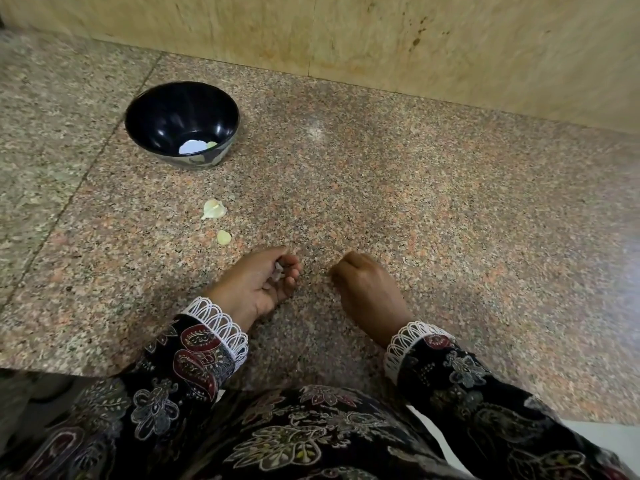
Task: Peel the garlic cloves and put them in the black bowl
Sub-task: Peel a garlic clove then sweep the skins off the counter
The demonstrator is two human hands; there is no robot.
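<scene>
Two pieces of garlic are seen on the stone counter (415,209). The bigger garlic clove (214,209) lies between the black bowl (162,98) and the left hand (258,284). The smaller piece (223,236) lies just beside the left hand, apart from it. Something pale is already seen in the bottom of the bowl; whether it is peeled garlic or skin cannot be told.

The left hand is turned palm up, and its fingers are curled round a small pale scrap (277,270). It looks like papery skin, but this cannot be told for sure. The right hand (363,282) is rested on the counter with its fingers curled under. Whether anything is held in it cannot be told.

A clove is judged to be very light and small, firm inside, with a thin dry skin that tears easily. It can be a bit slippery once the skin is off. It is best pinched at its fat middle with the fingertips. The skin is best picked at from the pointed tip, where it is loose. A soft pinch is enough, because a hard squeeze could bruise it.
</scene>
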